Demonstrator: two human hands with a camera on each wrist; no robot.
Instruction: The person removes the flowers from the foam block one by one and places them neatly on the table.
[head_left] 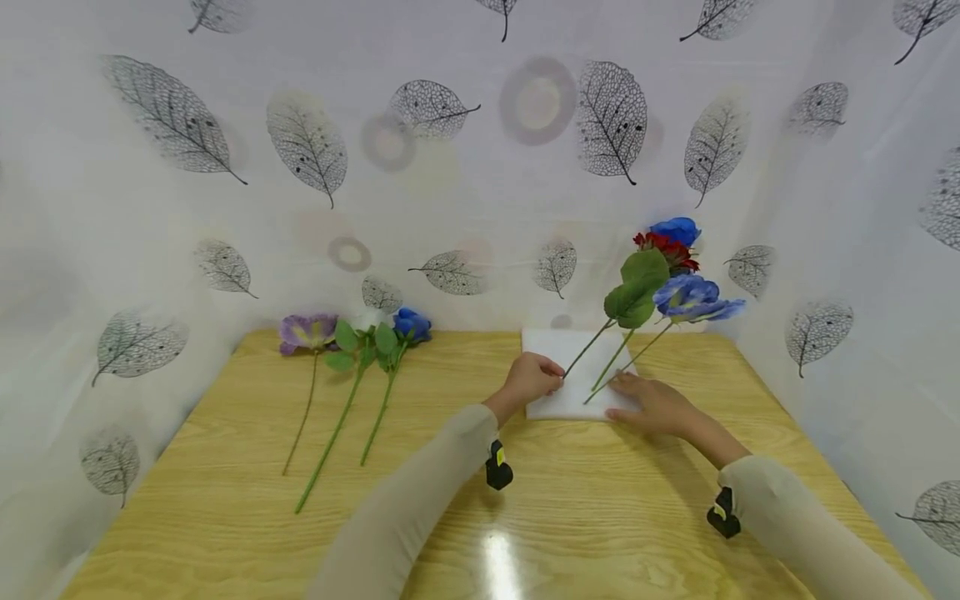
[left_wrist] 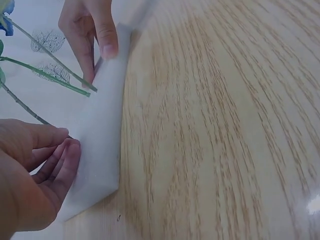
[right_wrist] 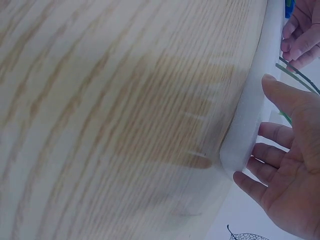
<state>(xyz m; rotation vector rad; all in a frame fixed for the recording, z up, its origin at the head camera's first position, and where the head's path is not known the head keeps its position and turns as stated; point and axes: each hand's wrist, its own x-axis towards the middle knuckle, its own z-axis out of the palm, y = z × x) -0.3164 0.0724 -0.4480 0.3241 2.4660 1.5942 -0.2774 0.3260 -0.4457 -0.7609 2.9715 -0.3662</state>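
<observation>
Between left fingers [left_wrist: 68,164], dark stem [left_wrist: 24,106].

Dark stem [head_left: 588,347]: lower tip hidden at left hand [head_left: 531,379]. Red flower [head_left: 678,251] partly behind green leaf [head_left: 645,268]. White flower [head_left: 372,319] washed out, petals unclear. Left wrist view: blue flower [left_wrist: 7,7] cut by left edge, right hand [left_wrist: 88,16] by top.

The wood-grained table [head_left: 585,500] looks glossy, the foam [head_left: 558,405] matt.

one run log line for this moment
left grip pinches thin dark stem at white foam block | right grip touches block's right side | purple ruffled flower, green leafy stem, blue rose lie left on wooden table
</observation>
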